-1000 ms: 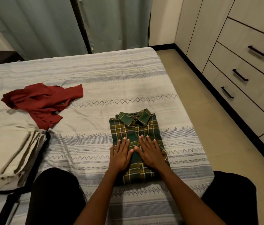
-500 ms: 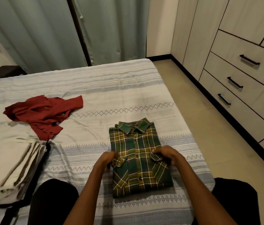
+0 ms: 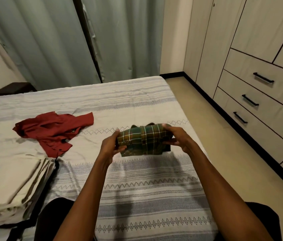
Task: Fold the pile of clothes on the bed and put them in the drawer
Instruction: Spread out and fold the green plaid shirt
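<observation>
Head view shows a bed with a striped, patterned cover, grey curtains behind its far edge and a wardrobe along the floor off its right edge. Three drawers sit in that wardrobe, each with one dark handle, all closed. One crumpled red shirt lies toward the bed's left side, unfolded. One stack of folded cream cloth rests at the near left corner. Nothing stands between the hands and the drawers but open floor.

One folded green plaid shirt is held above the bed, casting a shadow on the cover beneath it. Its long axis runs left to right, its collar on the far upper edge. The left hand grips its left end, fingers curled underneath and thumb on top. The right hand grips its right end the same way.
</observation>
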Available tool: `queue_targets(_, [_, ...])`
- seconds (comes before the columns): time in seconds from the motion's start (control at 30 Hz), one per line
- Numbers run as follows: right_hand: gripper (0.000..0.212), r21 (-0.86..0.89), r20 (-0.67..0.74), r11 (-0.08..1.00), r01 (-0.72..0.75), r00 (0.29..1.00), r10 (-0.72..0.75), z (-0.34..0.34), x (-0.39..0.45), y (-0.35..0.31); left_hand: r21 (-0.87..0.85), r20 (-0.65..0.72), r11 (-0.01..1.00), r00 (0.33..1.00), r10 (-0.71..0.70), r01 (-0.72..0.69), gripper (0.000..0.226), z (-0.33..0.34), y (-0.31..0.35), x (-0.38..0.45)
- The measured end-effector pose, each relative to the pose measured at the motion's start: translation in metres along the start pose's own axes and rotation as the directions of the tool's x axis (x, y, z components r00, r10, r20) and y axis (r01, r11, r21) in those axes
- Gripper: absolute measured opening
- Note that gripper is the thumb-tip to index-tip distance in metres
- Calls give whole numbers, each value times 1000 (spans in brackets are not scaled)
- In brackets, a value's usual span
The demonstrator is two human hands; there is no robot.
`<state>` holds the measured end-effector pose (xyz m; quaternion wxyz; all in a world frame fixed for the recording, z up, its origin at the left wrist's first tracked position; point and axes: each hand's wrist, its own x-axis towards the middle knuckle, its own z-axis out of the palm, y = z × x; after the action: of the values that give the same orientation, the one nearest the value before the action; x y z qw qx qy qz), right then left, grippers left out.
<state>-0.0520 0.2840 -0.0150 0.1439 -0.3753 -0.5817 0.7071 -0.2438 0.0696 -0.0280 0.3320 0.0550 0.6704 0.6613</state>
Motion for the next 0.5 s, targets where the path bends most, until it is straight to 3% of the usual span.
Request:
queue_targets(0.1, [45, 23, -164, 993, 115, 980, -110, 10, 4, 1, -30, -103, 989, 985, 138, -142, 34, 11, 5, -11])
queue_targets(0.2, [50, -73, -288, 989, 128, 947, -144, 15, -3, 31, 55, -149, 977, 966, 213, -207, 30, 13, -26, -26])
queue_targets(0.3, [56, -230, -324, 972, 51, 938, -126, 12, -20, 90, 234, -161, 963, 972, 172, -132, 42, 3, -91, -36])
queue_targets(0.4, [40, -275, -333, 961, -38, 941, -59, 8, -33, 158, 390, -157, 921, 983, 90, -22, 48, -12, -153, -42])
queue_targets(0.5, [58, -387, -430, 920, -57, 894, -126, 8, -28, 189, 452, -154, 887, 971, 185, -97, 36, -10, -158, -52])
